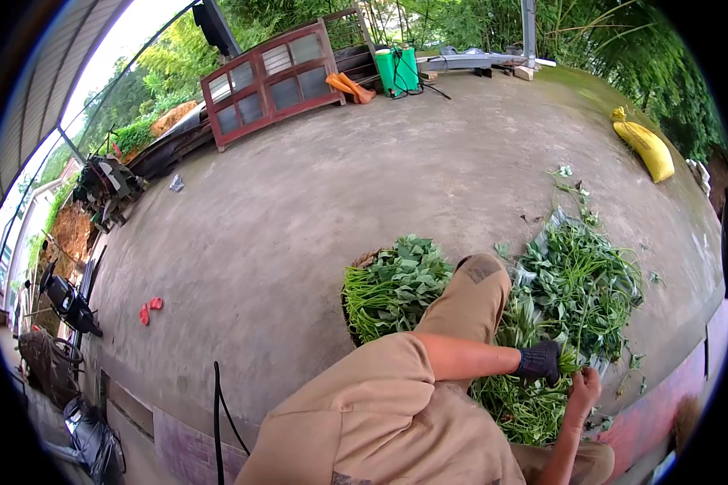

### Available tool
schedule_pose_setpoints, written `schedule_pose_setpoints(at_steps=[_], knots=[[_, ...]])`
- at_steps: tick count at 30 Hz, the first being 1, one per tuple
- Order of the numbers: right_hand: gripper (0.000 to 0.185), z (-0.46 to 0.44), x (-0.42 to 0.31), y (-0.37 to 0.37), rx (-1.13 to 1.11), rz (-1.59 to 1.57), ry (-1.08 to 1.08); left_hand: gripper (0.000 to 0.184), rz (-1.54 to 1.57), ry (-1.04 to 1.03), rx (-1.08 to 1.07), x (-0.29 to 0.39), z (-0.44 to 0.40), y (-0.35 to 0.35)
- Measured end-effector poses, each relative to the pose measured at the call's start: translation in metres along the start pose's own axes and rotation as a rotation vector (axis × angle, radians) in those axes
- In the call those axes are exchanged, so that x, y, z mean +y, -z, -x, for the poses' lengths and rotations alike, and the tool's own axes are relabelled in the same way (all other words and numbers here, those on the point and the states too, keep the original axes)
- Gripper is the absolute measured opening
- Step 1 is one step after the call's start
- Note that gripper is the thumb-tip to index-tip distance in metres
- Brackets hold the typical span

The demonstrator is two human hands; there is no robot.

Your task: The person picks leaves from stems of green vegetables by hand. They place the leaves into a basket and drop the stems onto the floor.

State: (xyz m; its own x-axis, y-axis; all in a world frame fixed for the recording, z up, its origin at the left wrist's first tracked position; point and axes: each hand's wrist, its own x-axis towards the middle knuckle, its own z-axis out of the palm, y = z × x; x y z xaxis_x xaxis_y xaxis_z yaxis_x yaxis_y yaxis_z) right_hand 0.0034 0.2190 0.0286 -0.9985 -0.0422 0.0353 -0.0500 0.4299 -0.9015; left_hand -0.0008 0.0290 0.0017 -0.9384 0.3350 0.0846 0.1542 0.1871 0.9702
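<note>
My left hand [539, 361], in a dark glove, is closed round a small bunch of green stems [570, 360]. Just to its right, my bare right hand [584, 391] has its fingers pinched together at the end of the bunch. Beneath and beyond both hands spreads a large pile of leafy greens [582, 279], partly on a plastic sheet. A round basket of greens [400, 287] with stems pointing left sits on the other side of my knee.
A yellow sack [647, 149] lies at the right. Towards the back are a green sprayer tank [397, 73], orange boots [351, 88] and a red window frame [271, 77]. Red items [150, 309] lie on the concrete floor [299, 202] at left, near a motorbike [69, 299].
</note>
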Motion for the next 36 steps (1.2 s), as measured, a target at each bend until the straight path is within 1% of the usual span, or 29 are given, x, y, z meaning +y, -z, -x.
schedule_pose_setpoints(at_steps=[2,3,6,7,8,10,11,14,16,18,19,20,21,22,23,24,25,26,27,28,30,31,32,33,34,35,36], knots=[[0.007,0.001,0.003,-0.017,-0.032,-0.231,-0.040,0.021,0.233,0.099,0.020,0.032,0.014,0.007],[0.006,0.004,-0.003,-0.019,-0.060,-0.232,-0.022,0.019,0.351,0.148,0.025,0.043,0.019,0.009],[0.007,0.004,-0.003,-0.014,-0.137,-0.416,-0.122,0.010,0.420,0.215,0.170,0.039,0.013,0.007],[0.009,0.005,-0.006,-0.012,-0.115,-0.187,0.018,0.006,0.042,-0.053,0.075,0.003,0.003,0.005],[0.012,0.007,-0.011,-0.009,-0.091,0.041,0.157,0.006,-0.317,-0.338,0.082,-0.031,-0.008,0.003],[0.019,0.012,-0.020,-0.002,-0.043,0.498,0.428,0.008,-0.444,-0.541,0.087,-0.027,-0.008,0.010],[0.023,0.012,-0.019,0.003,-0.073,0.696,0.398,0.008,0.095,-0.173,-0.006,-0.024,-0.005,0.009],[0.021,0.001,0.003,0.020,-0.249,0.721,0.385,0.011,0.766,0.356,0.106,0.010,0.005,0.015],[0.019,0.004,-0.003,0.021,-0.195,0.673,0.423,0.011,0.489,0.109,0.083,-0.001,0.003,0.018],[0.017,0.007,-0.010,0.022,-0.137,0.610,0.455,0.009,0.259,0.057,0.123,-0.014,-0.005,0.017],[0.015,0.008,-0.013,0.022,-0.088,0.602,0.516,0.010,0.317,0.144,0.080,-0.017,-0.008,0.019],[0.012,0.012,-0.022,0.020,-0.062,0.589,0.531,0.011,0.195,0.198,0.153,-0.029,-0.018,0.012],[0.014,0.014,-0.028,0.019,-0.047,0.630,0.538,0.018,0.235,0.231,0.141,-0.009,-0.011,0.016],[0.020,0.020,-0.032,0.020,-0.074,0.726,0.516,0.025,-0.343,-0.091,0.179,-0.076,-0.034,-0.002],[0.022,0.028,-0.049,0.017,-0.058,0.833,0.545,0.026,-0.332,0.001,0.194,-0.059,-0.029,0.003],[0.022,0.033,-0.054,0.015,-0.016,0.834,0.581,0.029,-0.321,0.093,0.208,-0.043,-0.025,0.008],[0.023,0.034,-0.051,0.012,0.008,0.835,0.570,0.028,-0.301,-0.022,0.203,-0.048,-0.030,0.009],[0.024,0.035,-0.051,0.010,0.036,0.844,0.542,0.025,-0.220,0.034,0.321,-0.043,-0.027,0.009],[0.023,0.035,-0.047,0.010,0.049,0.847,0.504,0.023,-0.194,-0.043,0.329,-0.048,-0.031,0.008],[0.023,0.033,-0.047,0.011,0.051,0.844,0.469,0.022,-0.269,0.052,0.342,-0.025,-0.025,0.011],[0.023,0.033,-0.045,0.011,0.083,0.805,0.499,0.024,-0.191,0.204,0.333,-0.024,-0.029,0.010],[0.023,0.035,-0.047,0.011,0.118,0.832,0.466,0.024,-0.297,0.058,0.378,-0.055,-0.035,0.010],[0.024,0.036,-0.050,0.014,0.148,0.853,0.440,0.020,-0.239,0.149,0.427,-0.068,-0.043,0.023],[0.025,0.037,-0.056,0.025,0.243,0.837,0.436,0.018,-0.176,0.237,0.480,-0.082,-0.051,0.036],[0.026,0.037,-0.064,0.036,0.333,0.816,0.438,0.018,0.047,0.567,0.522,-0.075,-0.055,0.057],[0.026,0.035,-0.066,0.048,0.405,0.751,0.416,0.019,0.251,0.466,0.496,-0.076,-0.057,0.071],[0.026,0.032,-0.058,0.055,0.428,0.769,0.393,0.021,0.446,0.359,0.461,-0.074,-0.061,0.079]])
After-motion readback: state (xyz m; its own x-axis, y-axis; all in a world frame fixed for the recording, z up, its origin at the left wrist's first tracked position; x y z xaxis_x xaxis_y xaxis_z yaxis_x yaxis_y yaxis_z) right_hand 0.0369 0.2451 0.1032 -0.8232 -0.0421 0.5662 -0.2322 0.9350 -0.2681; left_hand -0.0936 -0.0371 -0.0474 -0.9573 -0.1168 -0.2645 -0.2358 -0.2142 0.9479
